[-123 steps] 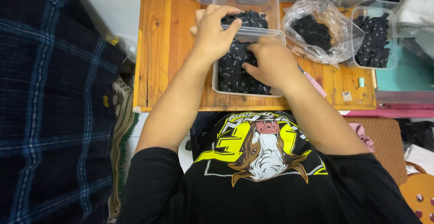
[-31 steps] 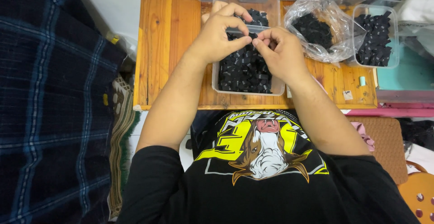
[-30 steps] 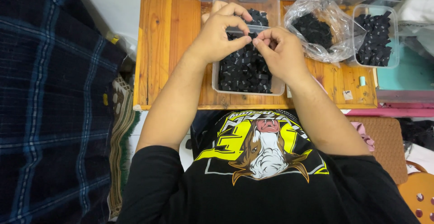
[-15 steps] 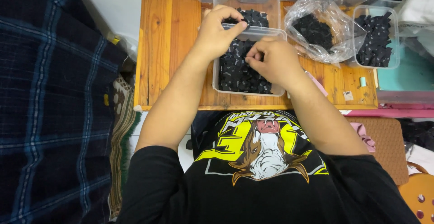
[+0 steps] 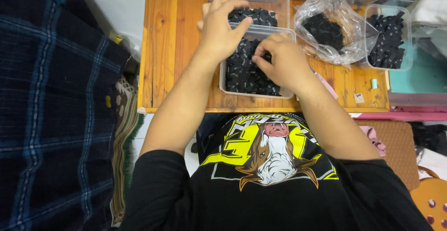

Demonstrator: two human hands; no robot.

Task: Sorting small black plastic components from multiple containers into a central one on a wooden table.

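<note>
Wooden table [image 5: 172, 49] w/ clear tub [image 5: 253, 75] of small black pieces sitting near front edge. Vs 0.5 s ago: left hand [image 5: 221, 30] now hovering over tub's far rim, fingers apart; right hand [image 5: 279, 61] dipping in, fingertips pinching together on pieces [image 5: 242, 70].

The scene was evenly and brightly lit from overhead, with soft, short shadows under the forearms on the orange-brown wooden table [image 5: 172, 49]. The crumpled clear plastic bag [image 5: 335, 26] caught whitish glare along its folds, and the rims of the clear plastic tubs [image 5: 258, 35] shone faintly. The small black pieces [image 5: 247, 70] read as a dark mass with little detail. Focus was sharp at centre; the dark blue plaid fabric [image 5: 51, 110] at the left edge looked stretched and slightly soft
</note>
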